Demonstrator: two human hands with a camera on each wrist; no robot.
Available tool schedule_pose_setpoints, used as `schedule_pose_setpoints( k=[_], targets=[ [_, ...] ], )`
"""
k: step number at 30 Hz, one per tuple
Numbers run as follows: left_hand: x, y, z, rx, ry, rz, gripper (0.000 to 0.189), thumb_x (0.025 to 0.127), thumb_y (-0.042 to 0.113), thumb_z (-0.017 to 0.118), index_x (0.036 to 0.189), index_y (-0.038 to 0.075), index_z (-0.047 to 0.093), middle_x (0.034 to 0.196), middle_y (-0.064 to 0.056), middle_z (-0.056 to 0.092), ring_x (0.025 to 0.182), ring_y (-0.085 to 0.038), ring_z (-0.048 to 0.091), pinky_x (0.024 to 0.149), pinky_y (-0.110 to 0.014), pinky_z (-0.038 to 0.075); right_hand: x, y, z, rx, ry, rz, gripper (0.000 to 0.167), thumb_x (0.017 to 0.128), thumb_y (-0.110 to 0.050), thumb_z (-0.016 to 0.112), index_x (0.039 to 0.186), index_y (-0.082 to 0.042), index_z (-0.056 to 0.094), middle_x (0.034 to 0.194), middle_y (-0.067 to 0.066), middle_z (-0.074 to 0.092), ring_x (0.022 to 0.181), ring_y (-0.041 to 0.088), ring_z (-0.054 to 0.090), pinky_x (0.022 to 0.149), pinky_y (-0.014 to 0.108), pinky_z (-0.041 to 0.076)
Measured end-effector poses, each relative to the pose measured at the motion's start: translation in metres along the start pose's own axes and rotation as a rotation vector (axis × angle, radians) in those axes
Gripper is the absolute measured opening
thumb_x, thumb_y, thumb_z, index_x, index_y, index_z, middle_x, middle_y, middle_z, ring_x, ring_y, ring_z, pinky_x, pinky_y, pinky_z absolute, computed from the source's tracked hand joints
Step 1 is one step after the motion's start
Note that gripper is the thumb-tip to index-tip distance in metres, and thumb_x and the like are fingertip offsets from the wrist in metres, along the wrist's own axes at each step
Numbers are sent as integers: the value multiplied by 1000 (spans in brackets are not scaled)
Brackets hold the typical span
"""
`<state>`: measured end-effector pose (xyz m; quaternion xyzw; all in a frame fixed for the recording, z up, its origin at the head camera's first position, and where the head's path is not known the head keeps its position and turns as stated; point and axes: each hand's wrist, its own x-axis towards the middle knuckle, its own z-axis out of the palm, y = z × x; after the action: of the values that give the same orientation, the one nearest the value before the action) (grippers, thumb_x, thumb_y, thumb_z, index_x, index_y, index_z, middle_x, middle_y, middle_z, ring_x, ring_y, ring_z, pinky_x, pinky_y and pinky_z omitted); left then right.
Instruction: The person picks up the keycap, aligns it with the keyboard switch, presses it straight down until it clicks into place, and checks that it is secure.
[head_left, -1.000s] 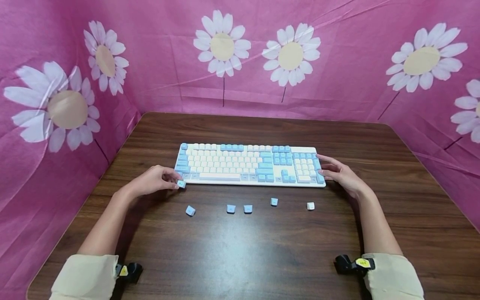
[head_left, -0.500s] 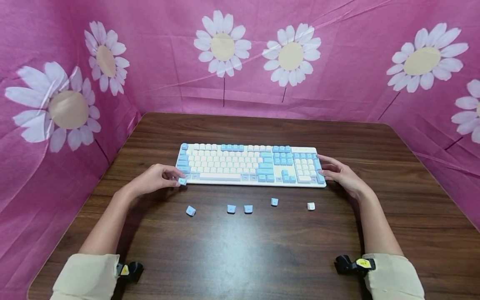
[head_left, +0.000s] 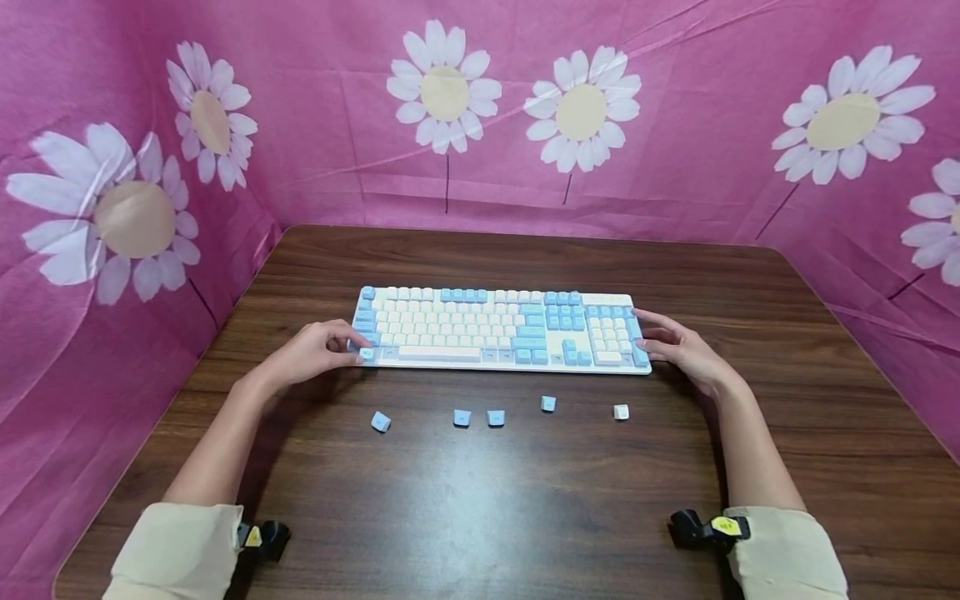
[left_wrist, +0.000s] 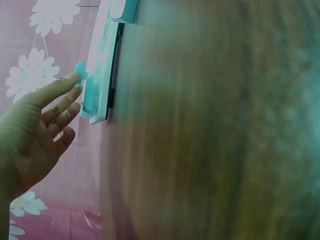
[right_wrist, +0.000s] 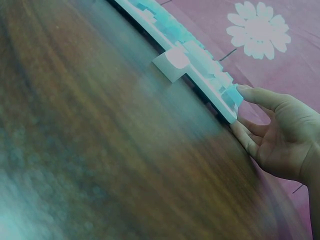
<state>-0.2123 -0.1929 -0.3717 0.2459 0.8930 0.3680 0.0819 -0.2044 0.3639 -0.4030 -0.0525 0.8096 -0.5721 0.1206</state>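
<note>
A white-and-blue computer keyboard (head_left: 450, 364) lies across the middle of the table. At its front left corner my left hand (head_left: 318, 348) pinches a small light blue keycap (head_left: 367, 354) over the bottom row. In the left wrist view the keycap (left_wrist: 81, 70) shows at the thumb's tip, just above the keyboard's edge. My right hand (head_left: 686, 354) grips the keyboard's right end. The right wrist view has that thumb (right_wrist: 255, 94) against a blue key and the other fingers at the lower side of the case.
In front of the keyboard lie several loose keycaps: a tilted blue one (head_left: 381, 422), two blue ones (head_left: 462, 418) side by side, another blue one (head_left: 549, 404) and a white one (head_left: 621, 412). A pink cloth (head_left: 510, 196) with daisies hangs behind the brown wooden table (head_left: 570, 533).
My left hand has moved the blue keycap slightly away from me, from before the keyboard's front edge onto its front left corner. My right hand stays at the right end.
</note>
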Motion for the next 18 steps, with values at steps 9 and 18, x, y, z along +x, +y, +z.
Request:
schedule_pose_setpoints(
  k=[9,18],
  targets=[
    [3,1,3,31,64,35,18,82,5,69,100,2,67,83,-4,56,70,-17,47,59,-26,39,0,-1,0,-9,-5,2,63,91,-23,60,145,-14,29,135,22,33,105,9,48,82,22,44],
    [5,0,7,80,120,48,18,81,7,71,98,3,69,81,-3,57,70,-17,47,59,-28,39,1,1,-1,-10,-4,-12,62,91,-22,60,145,-14,30,135,22,33,104,9,49,81,22,45]
  ],
)
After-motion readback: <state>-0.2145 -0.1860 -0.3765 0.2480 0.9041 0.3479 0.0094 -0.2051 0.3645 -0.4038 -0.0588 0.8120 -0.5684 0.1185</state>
